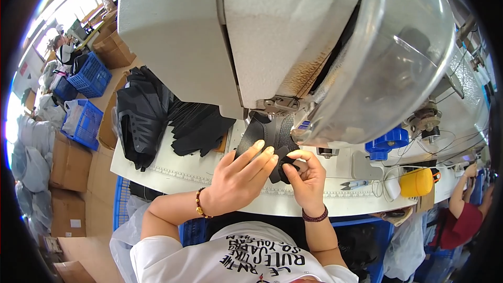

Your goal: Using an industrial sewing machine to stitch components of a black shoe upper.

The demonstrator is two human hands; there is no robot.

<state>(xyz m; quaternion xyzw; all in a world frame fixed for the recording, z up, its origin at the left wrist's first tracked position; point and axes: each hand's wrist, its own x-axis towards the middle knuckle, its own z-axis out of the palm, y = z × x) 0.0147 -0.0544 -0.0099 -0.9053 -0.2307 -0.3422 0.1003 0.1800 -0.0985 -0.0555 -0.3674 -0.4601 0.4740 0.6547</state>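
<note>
The scene is brightly lit, with the strongest light at the upper left of the frame, where the windows (67,13) burn out to white. Blue-violet fringes run along the left rim, and black vignetting fills the corners. Glare streaks the clear cover (361,84) at upper right. The machine head (173,36) shows soft grey shading. At centre, the left hand (241,179) and right hand (308,181) look reasonably sharp, while the black piece (279,172) between them loses detail. Fisheye distortion bows the white table (361,205); far edges look soft.
</note>
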